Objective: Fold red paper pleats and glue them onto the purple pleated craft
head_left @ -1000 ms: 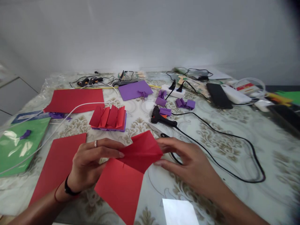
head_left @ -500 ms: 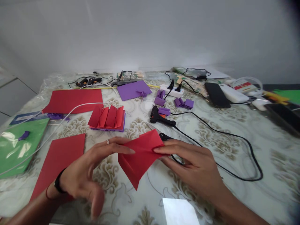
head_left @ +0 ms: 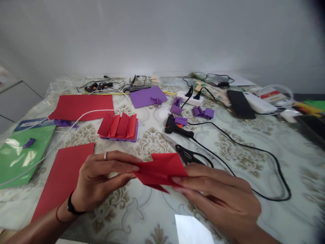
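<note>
Between my two hands, above the table, is a folded piece of red paper (head_left: 159,168). My left hand (head_left: 105,176) pinches its left end between thumb and fingers. At the right end, the thumb and fingers of my right hand (head_left: 215,193) grip it. Just behind the paper lie black-handled scissors (head_left: 189,154), partly covered by my right hand. A black glue gun (head_left: 177,127) rests beyond them. Further left sit folded red paper pieces (head_left: 118,126) on top of purple ones. A red sheet (head_left: 67,173) lies under and beside my left forearm.
Another red sheet (head_left: 82,106) and a purple sheet (head_left: 148,96) lie at the back. Folded purple pieces (head_left: 203,112) are near a white power strip (head_left: 190,97). The glue gun's black cord (head_left: 269,154) loops across the right. A green pack (head_left: 27,156) lies left, a black phone (head_left: 240,104) back right.
My left thumb has closed onto the red paper's left end. The paper has turned flatter, its lower point swinging to the right. My right hand keeps its grip and has shifted slightly right.
</note>
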Motion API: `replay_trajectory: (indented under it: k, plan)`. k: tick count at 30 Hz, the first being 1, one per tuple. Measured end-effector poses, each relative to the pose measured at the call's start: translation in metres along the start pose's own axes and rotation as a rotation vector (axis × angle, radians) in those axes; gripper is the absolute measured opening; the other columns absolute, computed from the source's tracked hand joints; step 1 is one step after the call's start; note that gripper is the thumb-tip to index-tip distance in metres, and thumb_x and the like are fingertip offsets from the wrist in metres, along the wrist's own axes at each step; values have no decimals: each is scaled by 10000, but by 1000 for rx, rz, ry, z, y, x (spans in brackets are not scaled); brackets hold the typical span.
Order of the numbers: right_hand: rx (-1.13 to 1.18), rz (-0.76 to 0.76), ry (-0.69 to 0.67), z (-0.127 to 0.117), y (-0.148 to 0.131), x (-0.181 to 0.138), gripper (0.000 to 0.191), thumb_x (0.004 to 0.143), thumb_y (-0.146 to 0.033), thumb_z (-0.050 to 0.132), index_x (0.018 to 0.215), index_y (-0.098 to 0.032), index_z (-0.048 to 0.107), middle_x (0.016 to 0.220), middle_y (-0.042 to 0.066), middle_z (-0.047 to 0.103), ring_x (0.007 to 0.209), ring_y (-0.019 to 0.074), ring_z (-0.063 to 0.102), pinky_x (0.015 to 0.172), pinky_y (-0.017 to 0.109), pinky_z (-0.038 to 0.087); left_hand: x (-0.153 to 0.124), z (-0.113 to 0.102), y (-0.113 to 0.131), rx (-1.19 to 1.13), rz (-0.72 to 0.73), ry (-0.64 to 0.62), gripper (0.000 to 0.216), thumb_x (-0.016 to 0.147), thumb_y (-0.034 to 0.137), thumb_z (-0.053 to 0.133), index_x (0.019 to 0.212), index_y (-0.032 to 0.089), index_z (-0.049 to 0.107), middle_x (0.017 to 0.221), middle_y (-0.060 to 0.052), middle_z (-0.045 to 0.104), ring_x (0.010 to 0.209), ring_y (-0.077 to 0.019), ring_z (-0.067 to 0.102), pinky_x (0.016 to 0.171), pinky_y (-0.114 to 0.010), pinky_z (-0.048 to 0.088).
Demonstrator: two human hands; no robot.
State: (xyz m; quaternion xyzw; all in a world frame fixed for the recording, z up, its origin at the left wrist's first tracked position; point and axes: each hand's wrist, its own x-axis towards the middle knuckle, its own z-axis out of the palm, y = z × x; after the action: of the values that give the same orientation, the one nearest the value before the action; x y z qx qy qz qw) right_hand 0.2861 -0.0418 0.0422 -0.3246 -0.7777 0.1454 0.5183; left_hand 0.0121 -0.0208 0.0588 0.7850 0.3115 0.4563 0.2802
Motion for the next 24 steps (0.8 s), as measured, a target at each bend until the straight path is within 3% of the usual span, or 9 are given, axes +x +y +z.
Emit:
replay_trajectory:
  k: [7, 9, 12, 13, 15, 18, 24]
  plan:
    - [88, 35, -1, 5, 0, -7, 193, 936, -108, 741, 1038, -269, 772, 895, 13, 815, 728, 165, 779, 659, 237, 662, -3, 4, -1, 4, -66, 39, 26, 946, 271, 790, 959, 256, 806, 974, -9, 843, 802, -160, 797, 685, -245, 641]
    - [210, 184, 16, 9, 2, -10, 266, 894, -184, 817, 1121, -299, 740, 965, 8, 812, 807, 173, 793, 711, 232, 665, -3, 6, -2, 30, -80, 47, 25, 931, 272, 804, 922, 258, 784, 952, 5, 841, 782, -161, 795, 670, -247, 632]
    - [455, 516, -36, 12, 4, -11, 671, 809, -304, 914, 1382, -411, 580, 1100, -21, 816, 967, 184, 805, 852, 263, 662, -2, 9, -1, 72, -55, 8, 47, 927, 246, 802, 936, 272, 764, 961, 19, 842, 762, -155, 794, 689, -244, 639]
    - [515, 599, -90, 13, 4, -10, 726, 807, -314, 916, 1424, -426, 549, 1112, -26, 821, 981, 181, 806, 869, 267, 656, -2, 10, -1, 84, -49, -13, 57, 931, 236, 795, 952, 277, 761, 973, 16, 842, 766, -159, 796, 706, -251, 646]
    - [546, 672, -212, 11, 4, -6, 607, 842, -305, 887, 1383, -394, 626, 1058, -25, 838, 940, 174, 811, 845, 248, 650, -2, 11, 0, 99, -38, -45, 75, 939, 231, 781, 987, 284, 759, 997, -1, 840, 787, -176, 802, 722, -269, 657]
    - [451, 654, -295, 8, 1, 1, 326, 840, -308, 882, 1154, -315, 791, 956, -20, 848, 865, 175, 807, 787, 221, 640, -1, 13, -1, 117, -22, -65, 106, 951, 223, 764, 1029, 293, 763, 1005, -17, 838, 824, -196, 809, 727, -283, 663]
    - [277, 548, -233, 9, -5, 4, 401, 761, -302, 932, 1146, -293, 818, 975, -9, 860, 811, 206, 822, 674, 230, 667, -3, 16, -1, 182, 22, -50, 97, 957, 211, 755, 1034, 270, 753, 1021, -28, 831, 839, -187, 811, 754, -275, 673]
